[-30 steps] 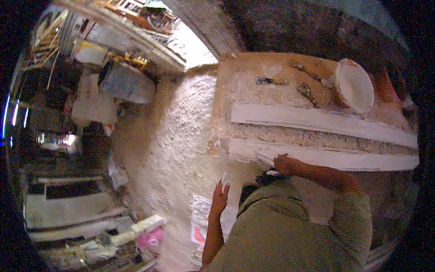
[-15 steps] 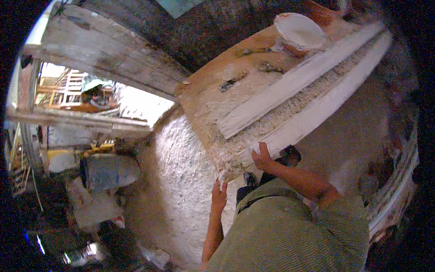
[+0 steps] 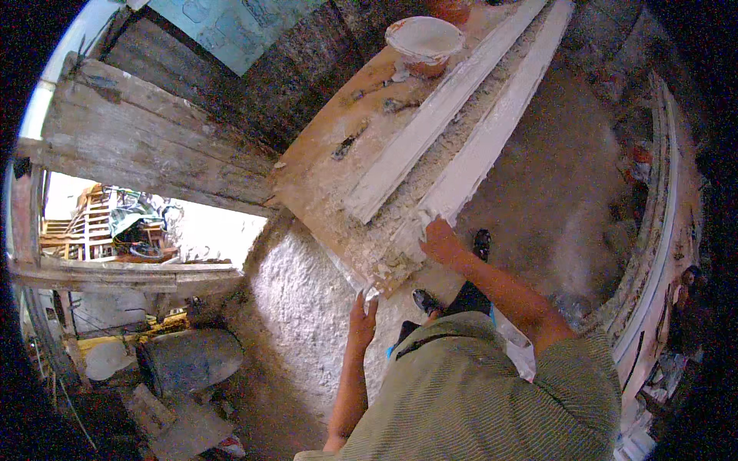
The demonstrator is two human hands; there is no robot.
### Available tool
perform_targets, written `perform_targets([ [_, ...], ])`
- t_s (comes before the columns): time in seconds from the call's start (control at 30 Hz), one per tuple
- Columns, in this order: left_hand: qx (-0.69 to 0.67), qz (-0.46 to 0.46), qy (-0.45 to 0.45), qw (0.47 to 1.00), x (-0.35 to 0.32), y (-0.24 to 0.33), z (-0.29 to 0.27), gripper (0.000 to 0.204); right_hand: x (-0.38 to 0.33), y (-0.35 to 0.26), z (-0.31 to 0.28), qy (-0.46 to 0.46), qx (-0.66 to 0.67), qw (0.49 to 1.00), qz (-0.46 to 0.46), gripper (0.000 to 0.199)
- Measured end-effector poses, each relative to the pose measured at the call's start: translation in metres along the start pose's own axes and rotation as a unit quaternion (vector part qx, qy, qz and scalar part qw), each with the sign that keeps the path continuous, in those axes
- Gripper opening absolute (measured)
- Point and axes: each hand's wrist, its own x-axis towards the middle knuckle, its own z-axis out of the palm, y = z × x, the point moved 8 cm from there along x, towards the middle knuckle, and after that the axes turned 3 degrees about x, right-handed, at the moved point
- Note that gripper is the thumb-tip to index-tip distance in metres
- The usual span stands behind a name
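Observation:
Two long white plaster strips lie side by side on a wooden tabletop (image 3: 311, 180), a far strip (image 3: 430, 127) and a near strip (image 3: 492, 150). Crumbly plaster residue (image 3: 400, 196) fills the gap between them. My right hand (image 3: 440, 240) is at the end of the near strip, its fingers curled; what they grip, if anything, is hidden. Lower left, at the table's corner, my left hand (image 3: 363, 319) pinches a small white piece (image 3: 370, 293) beside the wooden edge.
A reddish bucket (image 3: 424, 46) with a white-coated rim stands at the table's far end. Dark, plaster-caked tools (image 3: 350, 142) lie on the boards. A grey barrel (image 3: 192, 359) is at left, below a bright opening. Long pale strips (image 3: 653, 253) lean at right.
My view has shifted, so the table and strips appear farther left and higher. My right hand stays by the near strip's end, its fingers more curled. My left hand remains at the corner.

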Motion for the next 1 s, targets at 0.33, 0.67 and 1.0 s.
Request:
perform_targets([
  [0.33, 0.004, 0.042, -0.062, 0.997, 0.007, 0.023, 0.007, 0.053, -0.003, -0.081, 0.054, -0.020, 0.107, 0.987, 0.119, 0.048],
  [0.67, 0.114, 0.114, -0.105, 0.981, 0.036, 0.041, 0.022, 0.065, 0.023, 0.121, -0.021, 0.048, -0.022, 0.988, 0.148, 0.030],
  [1.0, 0.373, 0.375, -0.048, 0.847, 0.147, 0.132, 0.106, 0.053, -0.077, 0.042, 0.008, 0.097, 0.033, 0.993, 0.059, 0.021],
])
